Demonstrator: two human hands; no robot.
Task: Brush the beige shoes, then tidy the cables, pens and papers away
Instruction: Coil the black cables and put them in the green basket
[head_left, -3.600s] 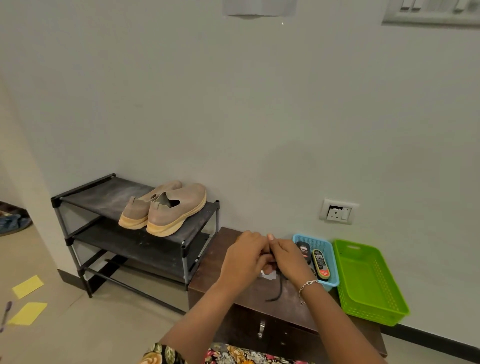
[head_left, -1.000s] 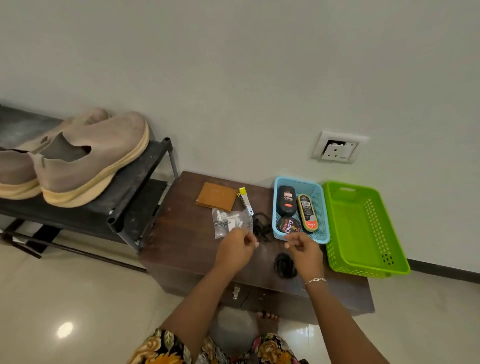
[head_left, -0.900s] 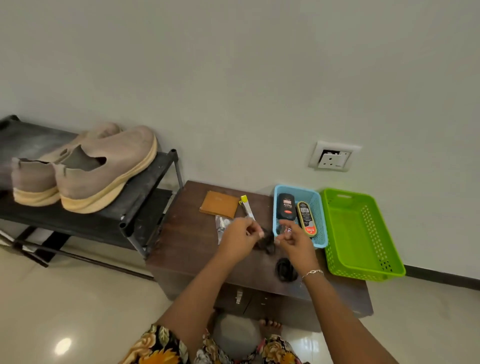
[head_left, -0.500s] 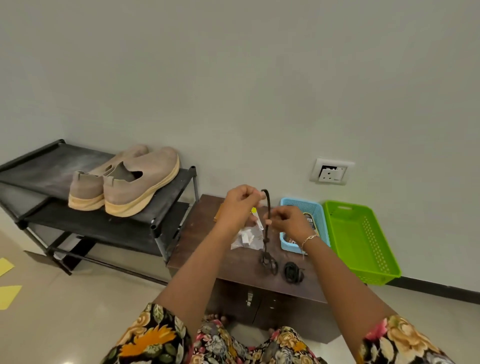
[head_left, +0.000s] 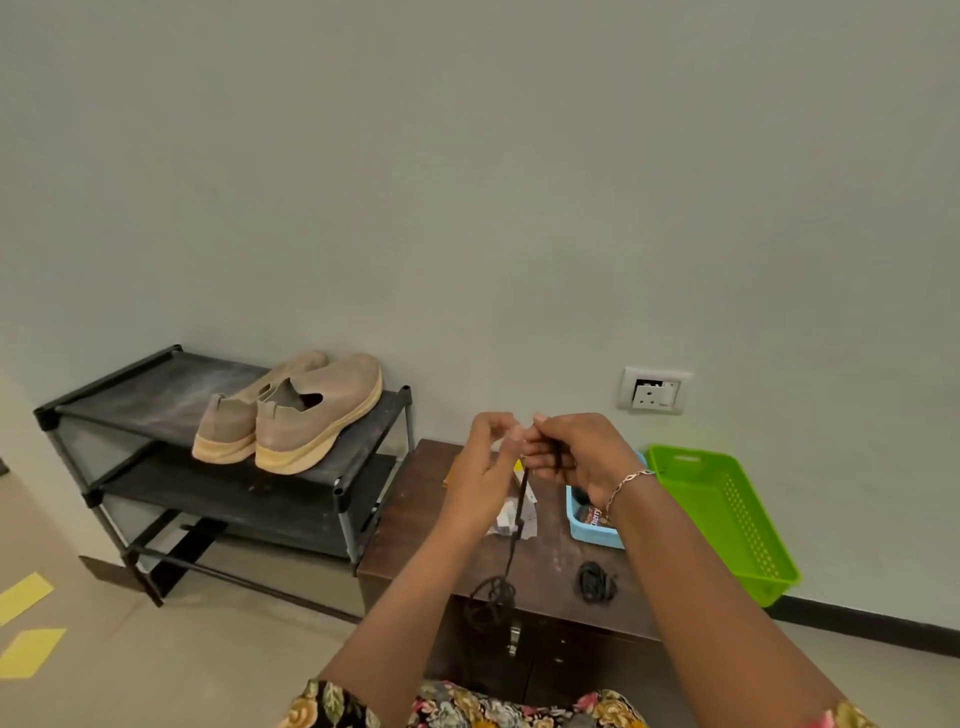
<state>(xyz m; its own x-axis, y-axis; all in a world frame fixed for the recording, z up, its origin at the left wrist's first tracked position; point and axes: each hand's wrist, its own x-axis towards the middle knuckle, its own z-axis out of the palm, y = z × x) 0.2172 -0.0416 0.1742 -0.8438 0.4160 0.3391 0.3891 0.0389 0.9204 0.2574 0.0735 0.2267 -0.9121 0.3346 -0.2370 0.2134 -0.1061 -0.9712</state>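
Now pinching black cable at its top with left grip and right grip, tangled end hanging by the bench below. Beneath right grip, blue basket with shoe polish; farther right, green basket.

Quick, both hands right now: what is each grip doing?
Left hand: fingers curled, pinching the black cable near its top end.
Right hand: holds the same cable, which is looped round its fingers.
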